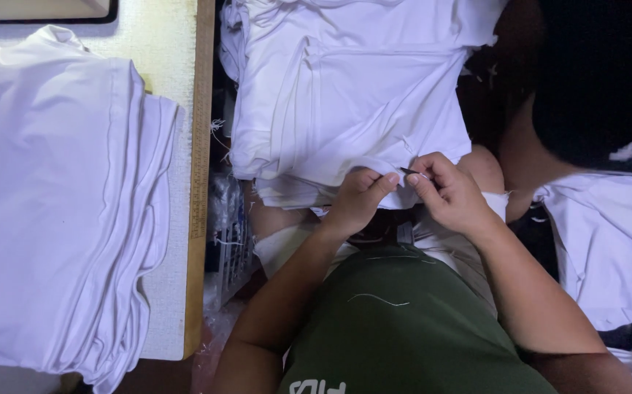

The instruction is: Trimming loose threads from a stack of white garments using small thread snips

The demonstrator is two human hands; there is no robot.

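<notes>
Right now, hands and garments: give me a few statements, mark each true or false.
1. Both hands work at the hem of the white garment on the lap. True.
2. The right hand holds a small dark tool. True.
3. The left hand rests on the stack of white garments. False: it pinches the lap garment's edge; the stack lies apart on the table.
4. The person wears a red shirt. False: the shirt is green.
5. The stacked garments are black. False: white.

White folded garments [60,204], white shirt [345,95] on lap, olive green top [411,328], pale table [166,51], tan wooden edge [201,182]
</notes>
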